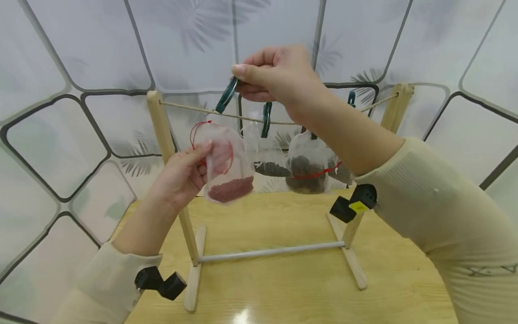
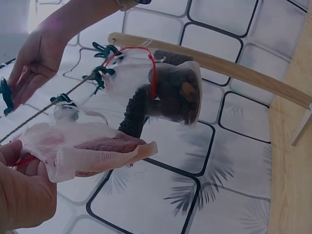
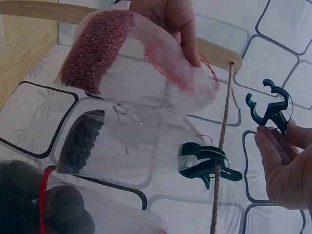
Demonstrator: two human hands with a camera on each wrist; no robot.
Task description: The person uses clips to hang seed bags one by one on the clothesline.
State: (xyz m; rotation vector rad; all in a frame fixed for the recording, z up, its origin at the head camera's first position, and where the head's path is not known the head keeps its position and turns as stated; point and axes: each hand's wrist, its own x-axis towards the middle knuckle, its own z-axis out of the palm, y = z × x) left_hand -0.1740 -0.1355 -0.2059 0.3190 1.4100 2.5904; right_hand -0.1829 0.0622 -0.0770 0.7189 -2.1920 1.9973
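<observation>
My left hand (image 1: 184, 173) grips the upper left side of a white mesh drawstring bag (image 1: 228, 155) with a red cord, dark red grains lying in its bottom. Above the rope (image 1: 251, 119), my right hand (image 1: 279, 74) pinches a dark green clip (image 1: 226, 94) by its handles. In the right wrist view the clip's jaws stand apart with nothing between them. The bag is just below and in front of the rope, and no clip is on it. Right of it, another green clip (image 3: 204, 163) holds a clear mesh bag of black pieces (image 3: 80, 141) on the rope.
Further right hang a bag of dark round stones (image 1: 307, 175) with a red cord and a bag of small grey grains (image 1: 341, 173). Two wooden posts (image 1: 162, 130) carry the rope. A white bar (image 1: 271, 252) joins their feet on the wooden table (image 1: 275, 288).
</observation>
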